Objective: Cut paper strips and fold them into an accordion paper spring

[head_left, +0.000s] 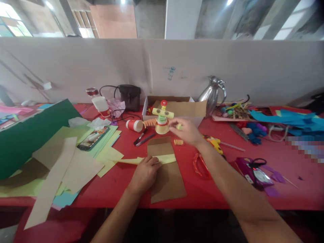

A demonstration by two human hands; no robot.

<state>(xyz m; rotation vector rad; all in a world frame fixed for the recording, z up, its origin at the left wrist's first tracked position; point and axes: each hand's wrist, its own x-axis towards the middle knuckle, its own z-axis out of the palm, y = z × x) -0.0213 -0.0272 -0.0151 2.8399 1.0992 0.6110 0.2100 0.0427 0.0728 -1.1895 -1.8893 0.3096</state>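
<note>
A paper-cup figure (162, 127) stands upright, with a yellow paper-roll head, a red ball on top and an orange folded-paper arm. My right hand (187, 131) reaches to its right side with fingertips pinched against it; a small yellow piece shows under the fingers, and the exact hold is partly hidden. My left hand (146, 173) rests with curled fingers on a yellow paper strip (167, 159), pressing it across a brown cardboard piece (168, 184). A yellow folded-paper spring (179, 142) lies between the cardboard and my right hand.
Red-handled scissors (199, 165) and a yellow glue gun (214, 144) lie under my right forearm. Pens (144, 139), a red-and-white cup (134, 125) and a phone (93, 138) on coloured paper sit left. A cardboard box (194, 109) and metal jug (212, 94) stand behind; a purple device (255, 172) lies right.
</note>
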